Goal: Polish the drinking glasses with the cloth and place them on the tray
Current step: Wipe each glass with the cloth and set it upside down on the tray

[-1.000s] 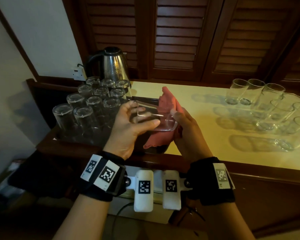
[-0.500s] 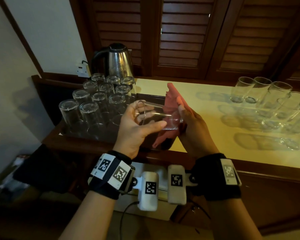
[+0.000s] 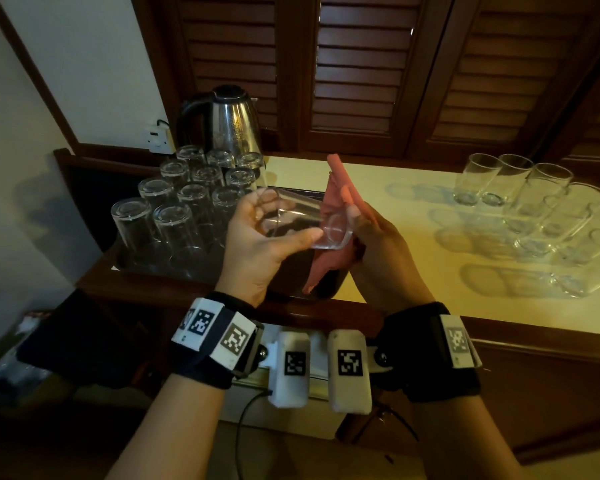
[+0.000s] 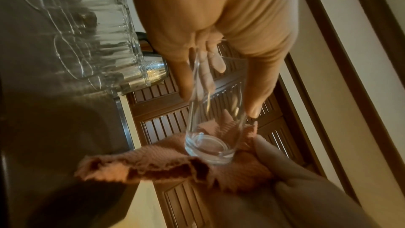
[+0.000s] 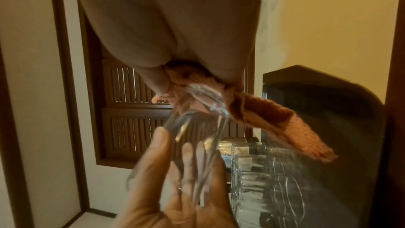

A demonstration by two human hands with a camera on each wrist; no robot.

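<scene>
My left hand (image 3: 257, 237) grips a clear drinking glass (image 3: 309, 220) lying sideways in the air, its thick base toward my right hand (image 3: 371, 244). The right hand holds a pink cloth (image 3: 340, 202) against that base. In the left wrist view the glass (image 4: 215, 119) has its base on the cloth (image 4: 166, 164). In the right wrist view the cloth (image 5: 263, 115) wraps the glass base (image 5: 206, 98). Under the hands is a dark tray (image 3: 326, 289) with several upturned glasses (image 3: 174, 216). Several more glasses (image 3: 541, 209) lie and stand on the cream counter at the right.
A steel kettle (image 3: 229, 123) stands behind the tray, next to a wall socket (image 3: 158, 140). Louvred wooden doors (image 3: 361, 71) rise behind the counter (image 3: 413, 271). A dark wooden edge (image 3: 534, 341) runs along the counter's front.
The glass stays in my left hand and the cloth in my right, still together at the base. The view has shifted a little; the hands sit slightly higher and more to the right.
</scene>
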